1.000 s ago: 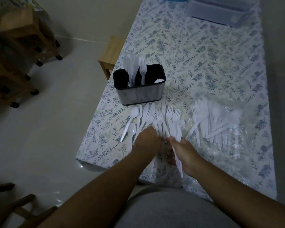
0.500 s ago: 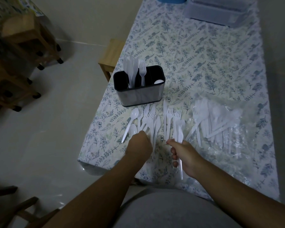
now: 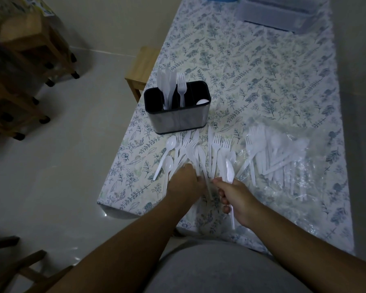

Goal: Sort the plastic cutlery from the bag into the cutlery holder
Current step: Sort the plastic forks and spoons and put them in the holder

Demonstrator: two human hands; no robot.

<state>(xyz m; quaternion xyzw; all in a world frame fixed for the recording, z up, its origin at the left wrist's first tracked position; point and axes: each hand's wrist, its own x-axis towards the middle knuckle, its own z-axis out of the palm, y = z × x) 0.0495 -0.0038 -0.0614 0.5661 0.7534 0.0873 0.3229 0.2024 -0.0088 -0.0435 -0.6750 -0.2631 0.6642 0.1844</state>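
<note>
A black and silver cutlery holder [image 3: 179, 119] stands near the table's left edge, with white knives, a fork and a spoon in its compartments. In front of it lies a fan of loose white plastic cutlery [image 3: 201, 153]. To the right, a clear plastic bag [image 3: 287, 157] holds more forks and spoons. My left hand [image 3: 185, 181] rests palm down on the handles of the loose pieces; I cannot tell whether it grips any. My right hand [image 3: 236, 196] is closed around a white spoon [image 3: 229, 169], whose handle sticks out below the fist.
The table carries a floral cloth [image 3: 262, 70]. A clear plastic box [image 3: 281, 11] sits at the far end. A wooden stool [image 3: 142, 68] stands by the table's left side, wooden wheeled furniture [image 3: 23, 66] further left, and a chair [image 3: 19, 269] at the bottom left.
My left hand has slid left across the loose cutlery handles. My right hand has stayed closed on the spoon and barely shifted.
</note>
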